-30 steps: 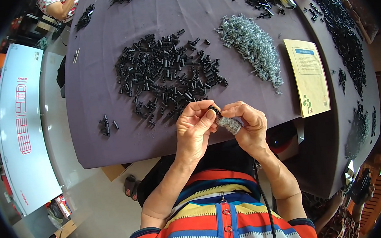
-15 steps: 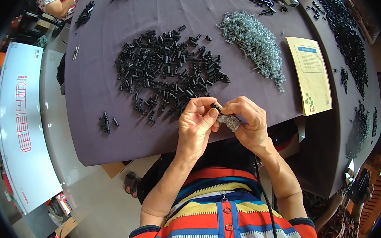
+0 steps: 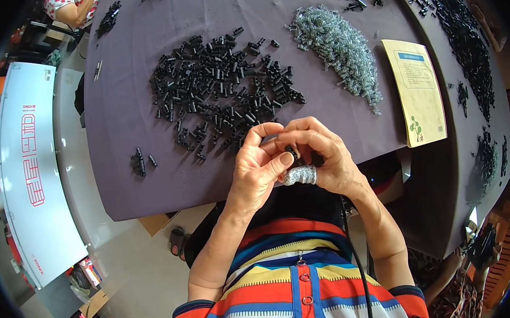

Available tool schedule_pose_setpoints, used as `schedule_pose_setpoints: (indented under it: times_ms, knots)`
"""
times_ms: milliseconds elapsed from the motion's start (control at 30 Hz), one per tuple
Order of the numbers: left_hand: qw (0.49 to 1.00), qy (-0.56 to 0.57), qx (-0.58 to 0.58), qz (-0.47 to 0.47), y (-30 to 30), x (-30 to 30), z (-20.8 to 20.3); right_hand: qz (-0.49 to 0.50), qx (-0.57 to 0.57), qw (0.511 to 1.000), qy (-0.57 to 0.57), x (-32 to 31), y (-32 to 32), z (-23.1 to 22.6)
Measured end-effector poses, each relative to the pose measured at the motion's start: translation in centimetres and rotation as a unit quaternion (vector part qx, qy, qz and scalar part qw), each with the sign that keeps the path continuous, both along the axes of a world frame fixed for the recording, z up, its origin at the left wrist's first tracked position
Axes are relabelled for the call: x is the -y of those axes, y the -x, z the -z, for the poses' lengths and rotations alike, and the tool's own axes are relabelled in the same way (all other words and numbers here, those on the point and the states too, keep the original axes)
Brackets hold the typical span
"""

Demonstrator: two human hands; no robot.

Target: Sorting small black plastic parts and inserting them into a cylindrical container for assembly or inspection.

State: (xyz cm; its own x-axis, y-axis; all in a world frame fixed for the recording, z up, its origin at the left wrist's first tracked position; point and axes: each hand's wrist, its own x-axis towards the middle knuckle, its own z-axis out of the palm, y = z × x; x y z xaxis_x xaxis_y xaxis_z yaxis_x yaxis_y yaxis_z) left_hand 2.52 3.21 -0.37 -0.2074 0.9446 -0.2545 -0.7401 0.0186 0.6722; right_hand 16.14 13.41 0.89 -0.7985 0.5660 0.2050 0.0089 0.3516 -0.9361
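Note:
Over the table's near edge, my left hand (image 3: 251,170) and my right hand (image 3: 333,164) meet, fingertips bent together. A small black cylindrical part (image 3: 292,151) is pinched between them; my left thumb presses against it. My right fingers curl over it from the other side and partly hide it. A grey knitted sleeve (image 3: 301,175) wraps my right thumb. Just beyond my hands spreads a pile of similar black cylindrical parts (image 3: 225,72). To its right lies a heap of small silvery coil springs (image 3: 342,52).
A yellow booklet (image 3: 419,103) lies by the right edge of the cloth-covered table (image 3: 169,194). Several black parts (image 3: 139,162) sit apart at the left. More black pieces (image 3: 463,50) cover a second surface at right. Another person's arm (image 3: 82,10) shows at the far left.
My right fingers have moved up and over the black part, nearer my left fingertips. The sleeved thumb has swung lower and to the left. The view has shifted slightly.

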Motion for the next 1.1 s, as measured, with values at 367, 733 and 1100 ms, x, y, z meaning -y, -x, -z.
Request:
schedule_pose_setpoints:
  times_ms: [367, 733, 1100]
  knots:
    - [0.998, 0.015, 0.054, 0.019, -0.4, 0.1, 0.2, -0.031, -0.049, 0.996, 0.07, -0.2, -0.1, 0.5]
    - [0.998, -0.007, 0.05, 0.032, -0.5, 0.0, 0.3, -0.028, -0.067, 0.995, 0.072, -0.1, -0.1, 1.1]
    - [0.997, -0.017, 0.065, 0.039, -0.4, 0.2, 0.5, -0.02, -0.078, 0.995, 0.056, 0.0, 0.1, 1.2]
